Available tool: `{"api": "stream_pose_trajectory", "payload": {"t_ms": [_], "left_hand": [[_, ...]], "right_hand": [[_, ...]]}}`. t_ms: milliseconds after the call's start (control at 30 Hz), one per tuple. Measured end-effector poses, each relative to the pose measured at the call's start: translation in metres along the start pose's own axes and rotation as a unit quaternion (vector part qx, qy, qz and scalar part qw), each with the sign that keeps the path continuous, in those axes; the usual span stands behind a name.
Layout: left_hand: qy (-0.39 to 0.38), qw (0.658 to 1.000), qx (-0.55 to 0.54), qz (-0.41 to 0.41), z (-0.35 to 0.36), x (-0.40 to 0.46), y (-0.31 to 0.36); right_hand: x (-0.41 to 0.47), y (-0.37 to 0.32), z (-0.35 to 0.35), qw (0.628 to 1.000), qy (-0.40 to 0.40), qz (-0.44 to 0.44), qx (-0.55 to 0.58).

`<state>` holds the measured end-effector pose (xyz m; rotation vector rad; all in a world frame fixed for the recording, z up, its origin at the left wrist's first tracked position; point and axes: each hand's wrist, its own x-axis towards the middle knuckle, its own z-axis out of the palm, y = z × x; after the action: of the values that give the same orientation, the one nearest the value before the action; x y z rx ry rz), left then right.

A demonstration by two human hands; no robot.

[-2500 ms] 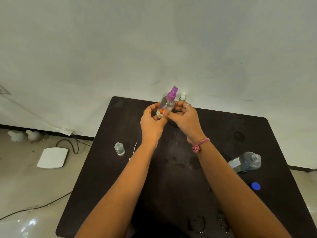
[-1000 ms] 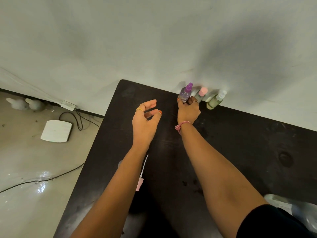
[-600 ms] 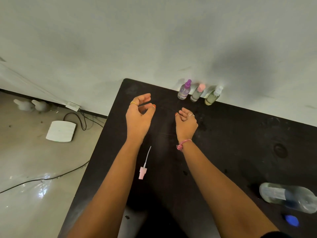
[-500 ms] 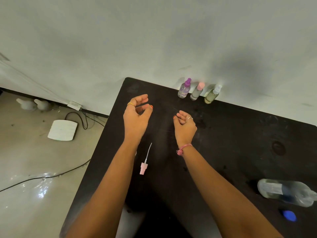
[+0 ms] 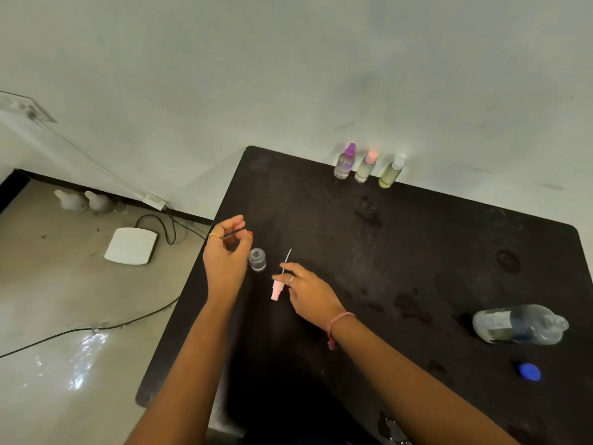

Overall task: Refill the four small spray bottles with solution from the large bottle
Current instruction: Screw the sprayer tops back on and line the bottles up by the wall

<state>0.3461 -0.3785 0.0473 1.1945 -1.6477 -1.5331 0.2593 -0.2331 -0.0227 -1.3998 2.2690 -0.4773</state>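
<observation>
**Hands drop to the last open bottle**

Dark table (image 5: 417, 252) fills the view, wet patches showing across its top, pale wall behind its far edge. Off the left edge there is a glossy floor with a white flat device (image 5: 131, 246) and trailing cables (image 5: 90, 329).

Half a second ago both hands hovered mid-table with nothing under them; now they have come down toward the left edge. The right hand (image 5: 309, 293) lies with fingers spread loosely over the pink spray head (image 5: 275, 289), touching it, its thin tube pointing away; whether it grips I cannot tell. The left hand (image 5: 226, 258) is half curled, thumb and forefinger apart, holding nothing, just beside the open small bottle (image 5: 257, 259).

That small bottle stands upright, uncapped, clear; its fill level is hard to read. Near the right edge the large bottle (image 5: 519, 324) lies on its side, uncapped, with some liquid inside, its blue cap (image 5: 528, 371) nearer the front edge. Along the far edge stand three capped bottles: purple-topped bottle (image 5: 345, 162), pink-topped bottle (image 5: 365, 167), white-topped bottle (image 5: 391, 171), the last holding yellowish liquid.
</observation>
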Motion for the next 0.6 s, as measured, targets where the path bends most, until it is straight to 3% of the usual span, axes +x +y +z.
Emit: {"api": "stream_pose_trajectory", "payload": {"t_ms": [100, 267, 433, 600], "left_hand": [[0.015, 1.000, -0.001, 0.002, -0.009, -0.008, -0.004], [0.033, 0.999, 0.013, 0.000, -0.019, -0.013, -0.011], [-0.004, 0.996, 0.061, -0.070, -0.023, -0.014, -0.024], [-0.112, 0.976, 0.143, -0.119, -0.007, -0.012, -0.036]], "right_hand": [[0.001, -0.006, 0.001, 0.994, -0.082, -0.029, -0.069], [0.003, -0.010, 0.000, 0.989, -0.107, -0.038, -0.094], [0.004, 0.003, -0.012, 1.000, 0.009, 0.016, 0.023], [0.001, 0.006, -0.058, 0.971, 0.134, 0.036, 0.192]]}}
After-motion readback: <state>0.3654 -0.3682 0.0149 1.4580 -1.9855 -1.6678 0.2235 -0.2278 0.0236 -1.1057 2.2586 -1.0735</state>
